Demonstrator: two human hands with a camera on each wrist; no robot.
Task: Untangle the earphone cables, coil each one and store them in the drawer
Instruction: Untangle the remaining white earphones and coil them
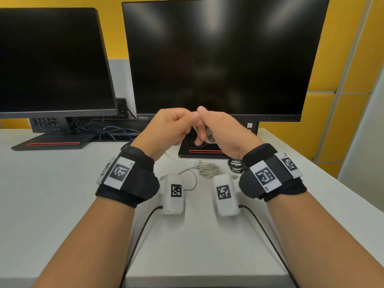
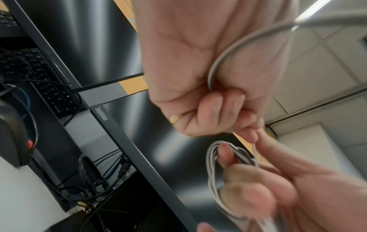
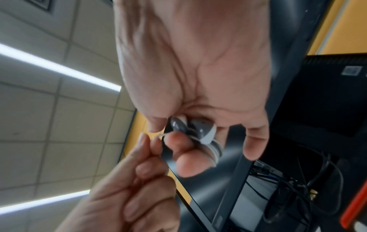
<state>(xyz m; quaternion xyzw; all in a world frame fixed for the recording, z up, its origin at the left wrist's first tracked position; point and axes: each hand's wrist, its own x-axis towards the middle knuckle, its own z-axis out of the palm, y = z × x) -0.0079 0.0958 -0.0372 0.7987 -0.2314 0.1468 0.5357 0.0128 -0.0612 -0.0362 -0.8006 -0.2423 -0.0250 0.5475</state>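
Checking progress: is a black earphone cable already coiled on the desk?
Yes, a coiled black cable lies on the desk beside the right hand's wrist strap.

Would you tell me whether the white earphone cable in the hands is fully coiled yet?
Not yet. The right hand holds several loops of the white earphone cable, but a loose length trails through the left hand towards the desk.

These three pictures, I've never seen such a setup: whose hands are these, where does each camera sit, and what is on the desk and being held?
No machine: a person with a camera on the head and one strapped to each wrist. The head view looks down at both hands; the wrist views look along each palm. The right hand holds a white earphone cable looped round its fingers, earbuds tucked in. The left hand pinches the loose strand. On the white desk lie a pale coiled cable, a black coiled cable and two dark monitors.
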